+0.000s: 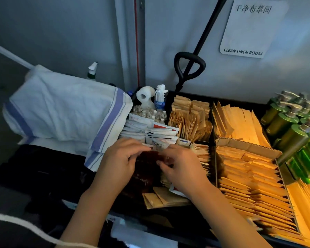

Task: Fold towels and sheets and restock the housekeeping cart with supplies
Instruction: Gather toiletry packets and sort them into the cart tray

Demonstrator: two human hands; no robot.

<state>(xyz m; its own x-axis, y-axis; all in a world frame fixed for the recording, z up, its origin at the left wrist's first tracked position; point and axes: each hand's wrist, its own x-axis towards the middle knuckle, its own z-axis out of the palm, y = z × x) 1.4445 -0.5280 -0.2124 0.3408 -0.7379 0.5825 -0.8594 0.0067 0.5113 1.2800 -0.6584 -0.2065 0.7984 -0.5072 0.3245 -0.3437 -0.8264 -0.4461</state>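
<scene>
The housekeeping cart's black top tray [170, 97] is divided into compartments full of supplies. My left hand [120, 158] and my right hand [179, 167] meet over the left compartment, and both pinch a row of white sachets [159, 144] with a barcode. More white sachets [150, 131] stand packed behind them. Dark red packets [145, 169] lie under my hands, partly hidden. Brown paper packets [190, 119] fill the middle compartment. A folded white cloth with blue stripes [64, 108] lies on the cart's left side.
A cardboard box [249, 149] of brown packets fills the right. Green pump bottles [292, 122] stand at the far right. A toilet roll [145, 95], small bottles and a spray bottle [92, 71] sit at the back. A black handle [190, 67] leans against the wall.
</scene>
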